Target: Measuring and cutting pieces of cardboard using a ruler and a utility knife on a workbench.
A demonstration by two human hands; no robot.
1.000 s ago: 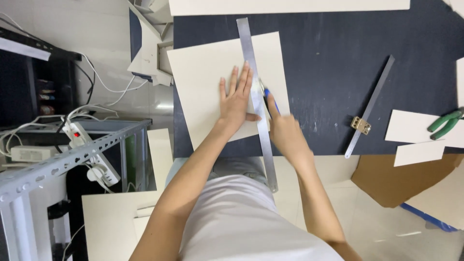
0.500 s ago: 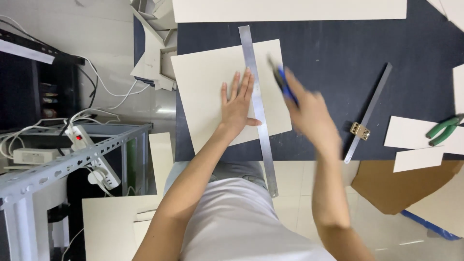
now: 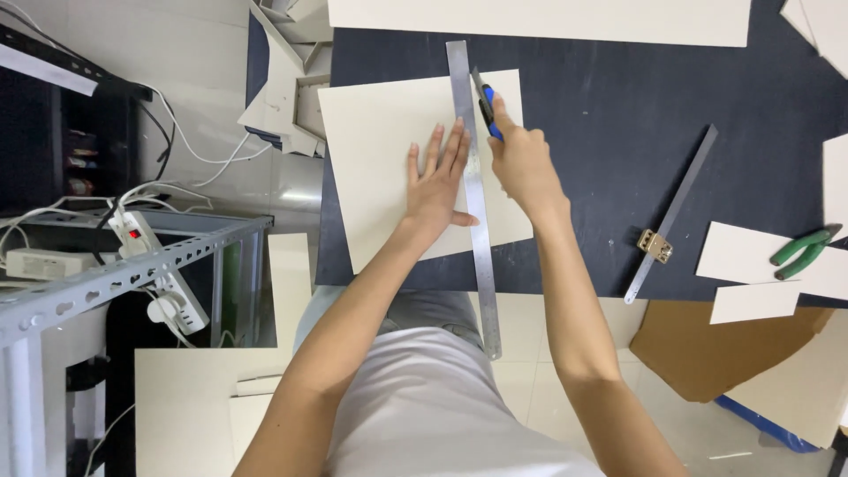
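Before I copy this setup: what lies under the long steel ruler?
Under the steel ruler lies a cream board on the dark mat; the left hand hides part.

A dark table [image 3: 601, 106] carries white boards [image 3: 389, 150], two steel rulers [image 3: 673, 212] and green pliers [image 3: 799, 252].

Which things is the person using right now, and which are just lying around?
In use: left hand pressing long steel ruler onto cream cardboard sheet; right hand holding blue utility knife.

Lying about: green-handled pliers, second metal ruler, brass hinge.
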